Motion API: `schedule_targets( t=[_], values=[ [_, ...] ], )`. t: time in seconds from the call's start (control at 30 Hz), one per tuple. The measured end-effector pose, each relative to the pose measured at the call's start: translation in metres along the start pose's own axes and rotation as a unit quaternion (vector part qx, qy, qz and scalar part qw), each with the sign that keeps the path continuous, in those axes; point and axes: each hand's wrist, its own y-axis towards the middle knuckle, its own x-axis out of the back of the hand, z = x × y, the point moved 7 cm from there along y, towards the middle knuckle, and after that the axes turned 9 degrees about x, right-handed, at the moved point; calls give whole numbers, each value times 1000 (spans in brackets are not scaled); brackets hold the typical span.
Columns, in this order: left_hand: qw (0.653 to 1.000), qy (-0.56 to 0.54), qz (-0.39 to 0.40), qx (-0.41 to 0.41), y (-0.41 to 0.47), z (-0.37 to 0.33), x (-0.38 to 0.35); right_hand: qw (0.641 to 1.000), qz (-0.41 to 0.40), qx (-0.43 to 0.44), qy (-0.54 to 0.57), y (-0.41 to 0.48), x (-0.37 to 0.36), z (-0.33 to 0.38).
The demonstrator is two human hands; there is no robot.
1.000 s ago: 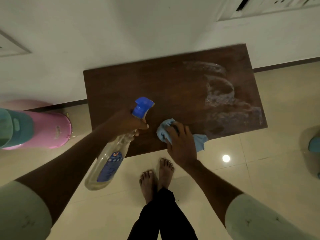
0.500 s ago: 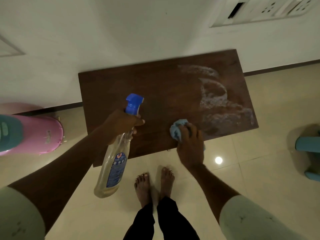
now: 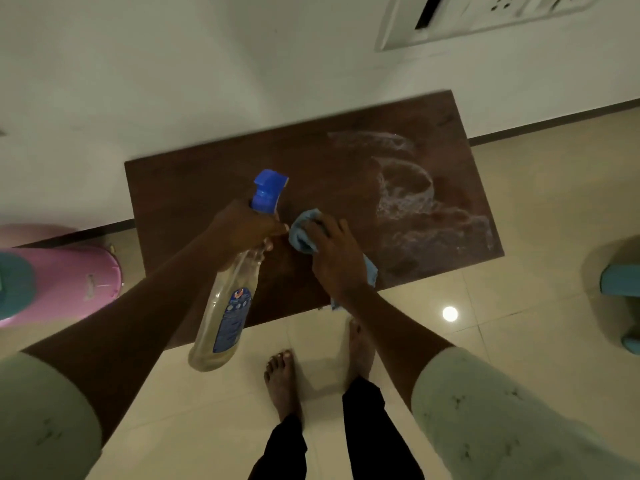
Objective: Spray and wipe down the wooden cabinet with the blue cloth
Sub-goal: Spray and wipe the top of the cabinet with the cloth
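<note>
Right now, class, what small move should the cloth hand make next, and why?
Probably slide the right hand and blue cloth rightward into the foamy streaks on the cabinet top: that patch looks unwiped, and the left hand only holds the spray bottle.

The dark brown rectangular wooden cabinet top looks smooth and matt. Whitish, foamy wet streaks cloud its right part. The crumpled light-blue cloth is soft fabric. The clear plastic spray bottle is glossy, with a blue plastic trigger head and a printed blue label. The cream floor tiles are polished and show a round glint of light. The pink round plastic tub has a dull sheen.
</note>
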Motion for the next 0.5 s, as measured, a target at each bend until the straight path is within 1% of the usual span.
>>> schedule_targets(
  t=[0.03,0.07,0.1,0.17,0.23,0.27,0.43,0.5],
  values=[
    [1000,-2,-8,2,1,-4,-1,999,-8,-7,37,4,9,-5],
    [1000,-3,-12,2,1,-9,-3,996,-28,-38,74,3,20,-14],
    [1000,-8,-14,1,2,-17,-5,990,-66,-78,95,4,38,-27],
    [1000,-17,-15,-6,6,-30,-10,967,-176,-157,93,2,74,-57],
    [999,-28,-24,-14,12,-46,-15,940,-264,-188,105,6,110,-88],
    [999,-33,-33,-18,15,-54,-16,932,-288,-188,113,13,126,-102],
    [997,-45,-52,-22,27,-80,-21,921,-345,-155,94,48,173,-142],
    [997,-36,-59,-18,29,-85,-22,926,-329,-161,88,58,177,-144]
  ],
)
